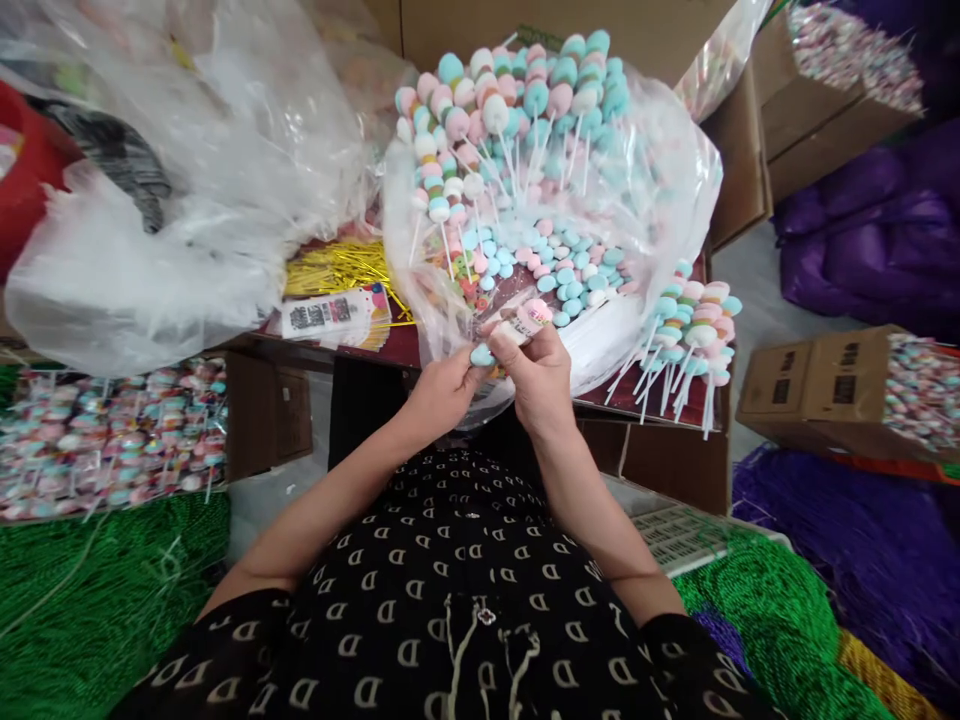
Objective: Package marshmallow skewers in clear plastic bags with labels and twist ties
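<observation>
While the left hand (442,392) and the right hand (540,378) both pinch one pastel candy skewer (514,335) in a narrow grip, its teal end by the left and its pink end by the right, that skewer sits just in front of the clear plastic bag (675,190), heaped with dozens of skewers, too many to count. Left of the bag lie one bundle of gold twist ties (337,270) and one stack of printed cards (337,318); right of it, one loose bunch of skewers (686,335) rests on a dark table edge (652,410), and two open cardboard boxes (814,395) stand farther off.
</observation>
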Available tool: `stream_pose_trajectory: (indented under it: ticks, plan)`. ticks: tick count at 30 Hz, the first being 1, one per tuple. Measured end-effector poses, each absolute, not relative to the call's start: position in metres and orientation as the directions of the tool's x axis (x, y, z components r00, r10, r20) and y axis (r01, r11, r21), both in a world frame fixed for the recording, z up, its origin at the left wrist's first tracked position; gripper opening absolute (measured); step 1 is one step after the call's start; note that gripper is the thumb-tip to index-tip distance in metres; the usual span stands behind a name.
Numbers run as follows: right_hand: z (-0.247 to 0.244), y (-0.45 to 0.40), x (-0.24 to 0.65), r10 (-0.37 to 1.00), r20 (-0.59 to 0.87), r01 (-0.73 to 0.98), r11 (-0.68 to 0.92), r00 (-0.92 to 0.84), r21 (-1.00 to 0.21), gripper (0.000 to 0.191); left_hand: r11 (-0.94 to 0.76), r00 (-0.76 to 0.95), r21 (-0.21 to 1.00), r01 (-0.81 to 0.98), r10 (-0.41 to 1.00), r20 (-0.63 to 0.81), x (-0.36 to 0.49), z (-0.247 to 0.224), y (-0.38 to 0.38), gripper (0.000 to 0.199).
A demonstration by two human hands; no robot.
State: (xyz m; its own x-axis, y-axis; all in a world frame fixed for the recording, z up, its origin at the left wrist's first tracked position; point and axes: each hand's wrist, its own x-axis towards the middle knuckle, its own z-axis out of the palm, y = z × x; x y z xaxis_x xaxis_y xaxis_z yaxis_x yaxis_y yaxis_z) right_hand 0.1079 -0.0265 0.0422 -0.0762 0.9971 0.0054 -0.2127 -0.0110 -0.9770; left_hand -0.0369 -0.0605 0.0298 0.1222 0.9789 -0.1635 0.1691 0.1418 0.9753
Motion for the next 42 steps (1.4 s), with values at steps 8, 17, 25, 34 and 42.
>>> stream_pose_trajectory:
  ticks: [8, 17, 25, 34, 42]
  plan:
    - [0.057, -0.017, 0.111, 0.963, -0.088, -0.133, -0.125, -0.254, -0.983, 0.047, 0.289, 0.389, 0.943, -0.164, 0.898, -0.207, -0.047, 0.035, -0.070, 0.049]
    - [0.046, 0.008, 0.059, 0.905, 0.050, 0.201, 0.148, -0.423, -0.968, 0.034, 0.120, -0.235, 0.982, -0.144, 0.960, -0.152, -0.098, 0.034, -0.072, 0.032]
    - [0.040, 0.026, 0.022, 0.778, -0.064, 0.772, 0.604, -0.625, -0.197, 0.031, 0.089, -0.396, 0.828, -0.553, 0.847, -0.356, -0.129, 0.039, -0.066, 0.038]
    - [0.039, 0.031, 0.012, 0.778, -0.093, 0.783, 0.611, -0.621, -0.119, 0.036, 0.128, -0.379, 0.806, -0.578, 0.832, -0.404, -0.126, 0.033, -0.061, 0.038]
    - [0.017, 0.050, 0.032, 0.923, -0.030, 0.494, 0.178, -0.385, -0.851, 0.015, 0.172, -0.332, 0.794, -0.583, 0.841, -0.426, -0.120, 0.032, -0.057, 0.038]
